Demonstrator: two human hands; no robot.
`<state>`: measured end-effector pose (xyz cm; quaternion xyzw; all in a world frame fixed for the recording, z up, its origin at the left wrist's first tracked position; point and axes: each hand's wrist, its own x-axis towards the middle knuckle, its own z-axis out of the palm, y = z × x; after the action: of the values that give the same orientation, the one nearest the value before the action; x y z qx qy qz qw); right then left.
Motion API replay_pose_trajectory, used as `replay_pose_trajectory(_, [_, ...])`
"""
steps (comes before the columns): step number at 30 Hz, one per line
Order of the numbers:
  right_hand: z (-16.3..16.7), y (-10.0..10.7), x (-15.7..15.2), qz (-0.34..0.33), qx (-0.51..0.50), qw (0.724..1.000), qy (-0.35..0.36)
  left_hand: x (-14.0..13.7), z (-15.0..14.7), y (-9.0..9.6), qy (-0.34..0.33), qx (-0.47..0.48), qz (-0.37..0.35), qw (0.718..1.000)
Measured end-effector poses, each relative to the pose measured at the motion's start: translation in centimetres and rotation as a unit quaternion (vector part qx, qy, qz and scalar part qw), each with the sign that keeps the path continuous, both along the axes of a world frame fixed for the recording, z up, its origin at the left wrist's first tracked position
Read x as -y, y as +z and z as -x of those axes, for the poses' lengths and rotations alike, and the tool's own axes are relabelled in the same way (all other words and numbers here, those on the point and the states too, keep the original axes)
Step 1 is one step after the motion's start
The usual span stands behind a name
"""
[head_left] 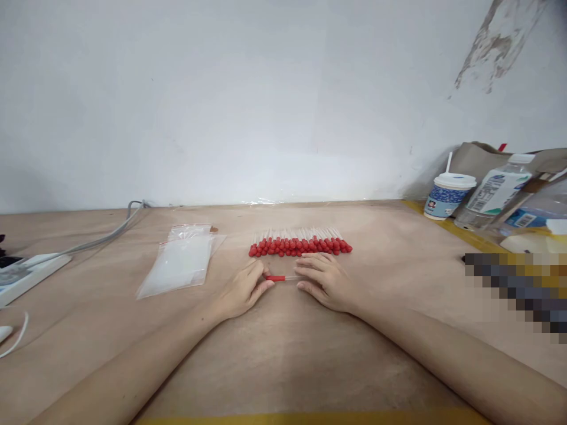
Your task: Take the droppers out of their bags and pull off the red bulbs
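Brown tabletop supports one red-ended stick between the hands; left hand pinches its red end; right hand, fingers slightly spread, meets its pale end, grip indeterminable; red-tipped sticks lie just far; plastic bags, left.

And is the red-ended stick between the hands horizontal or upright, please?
Horizontal: the stick runs sideways between the left hand and the right hand.

Red stick smooth, plastic-looking; bags glossy plastic; tabletop matt, wood-like; wall matt
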<state>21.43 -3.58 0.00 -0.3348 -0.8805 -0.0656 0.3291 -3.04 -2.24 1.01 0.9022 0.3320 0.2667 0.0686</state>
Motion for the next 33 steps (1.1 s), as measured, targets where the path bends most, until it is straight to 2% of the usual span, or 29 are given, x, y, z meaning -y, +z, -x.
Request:
replay_pose_trajectory(6, [0.7,-0.5,-0.4,0.023,-0.024,0.999,0.017,0.0,-1.1,0.3,-0.02,0.001,-0.028,0.999])
replay_pose_trajectory(16, [0.7,-1.4,-0.7,-0.044,-0.076,0.994,0.071,-0.4,-3.3,-1.2,-0.07,0.031,-0.091,0.993])
replay_pose_trajectory(23, [0.7,-1.8,-0.9,0.009,-0.086,0.993,0.08,-0.1,-3.1,-1.4,-0.075,0.04,-0.126,0.988])
replay_pose_trajectory(28, [0.7,-1.4,-0.6,0.03,-0.071,0.991,0.107,0.1,-3.3,-0.8,-0.074,0.028,-0.14,0.987])
replay_pose_trajectory(33, [0.7,-0.7,-0.3,0.002,-0.045,0.991,0.122,0.2,-3.4,-0.4,-0.093,0.003,-0.137,0.986])
